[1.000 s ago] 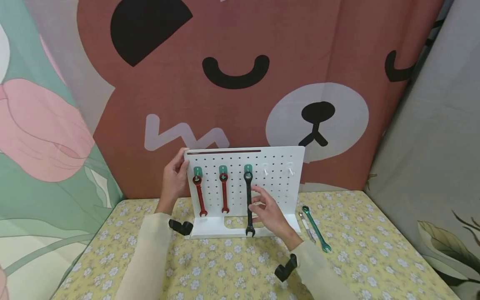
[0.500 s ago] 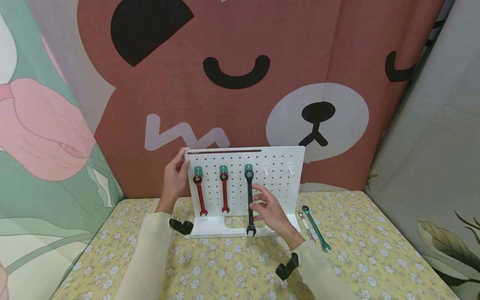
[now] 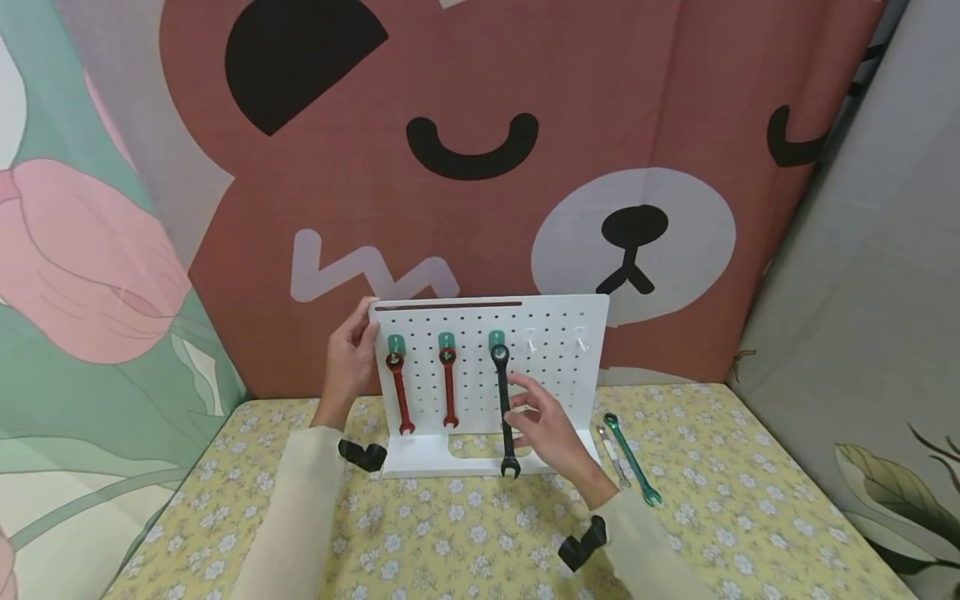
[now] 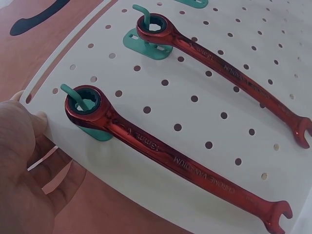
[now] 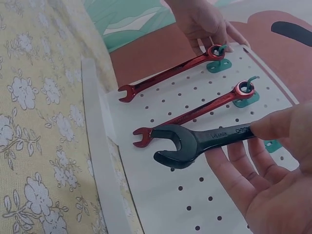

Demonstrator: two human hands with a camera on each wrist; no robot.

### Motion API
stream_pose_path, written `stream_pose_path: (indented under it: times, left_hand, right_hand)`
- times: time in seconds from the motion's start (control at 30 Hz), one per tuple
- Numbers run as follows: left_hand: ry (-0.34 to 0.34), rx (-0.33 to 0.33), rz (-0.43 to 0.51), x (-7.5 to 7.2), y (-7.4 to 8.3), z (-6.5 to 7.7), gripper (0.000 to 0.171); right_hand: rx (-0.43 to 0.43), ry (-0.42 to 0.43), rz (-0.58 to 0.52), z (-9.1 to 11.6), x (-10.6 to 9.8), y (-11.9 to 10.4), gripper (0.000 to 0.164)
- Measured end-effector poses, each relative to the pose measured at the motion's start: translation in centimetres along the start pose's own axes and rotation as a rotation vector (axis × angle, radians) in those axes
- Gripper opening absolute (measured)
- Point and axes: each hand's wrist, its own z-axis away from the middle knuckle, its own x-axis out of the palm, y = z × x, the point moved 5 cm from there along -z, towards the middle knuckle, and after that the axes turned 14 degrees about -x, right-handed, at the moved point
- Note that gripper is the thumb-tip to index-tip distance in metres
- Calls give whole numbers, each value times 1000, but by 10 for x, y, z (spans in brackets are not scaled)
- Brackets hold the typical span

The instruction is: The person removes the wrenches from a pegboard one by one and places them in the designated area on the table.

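Observation:
My left hand (image 3: 349,354) grips the upper left edge of a white pegboard stand (image 3: 476,400). Between thumb and fingers, my right hand (image 3: 551,433) pinches a black combination wrench (image 5: 214,139), ring end up and open jaw down. Its ring sits just in front of the third green hook (image 3: 497,337); whether the hook passes through it I cannot tell. Two red combination wrenches hang by their rings from green hooks on the left: the outer red wrench (image 4: 170,158) and the inner red wrench (image 4: 229,68).
Two white hooks, a nearer one (image 3: 531,342) and a farther one (image 3: 581,340), hold nothing on the board's right. Right of the stand, a green wrench (image 3: 632,458) and a small silver wrench (image 3: 613,457) lie on the flowered tablecloth (image 3: 720,508).
The black wrench has shifted slightly right with my right hand, its lower end swinging right so that it tilts a little. My left hand stays on the board's edge.

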Motion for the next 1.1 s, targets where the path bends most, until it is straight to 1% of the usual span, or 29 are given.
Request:
stream_pose_path:
  times: [0.1,0.23,0.37,0.53,0.73,0.93,1.1]
  left_hand:
    - [3,6,5,0,0,-1,42]
    - [4,-7,3,-1,-1,-1,41]
    - [1,-16,-4,0,-3,-1,42]
    - [4,-10,-7,0,-2,-1,42]
    - [6,-5,1,-1,-2,-1,42]
    - [4,14,-4,0,1,-2,41]
    - [5,8,-2,1,2,0,41]
  right_hand:
    - [-12,-15,-3,3,-1,-3,54]
    - [-16,-37,-4,9,-1,-4,54]
    - [2,-28,22,17,-6,-2,53]
    - [15,-18,52,29,-16,-2,51]
    - [39,-9,83,40,-32,-1,52]
    - [63,-4,91,50,-55,4,53]
    - [128,-9,122,65,-74,13,53]
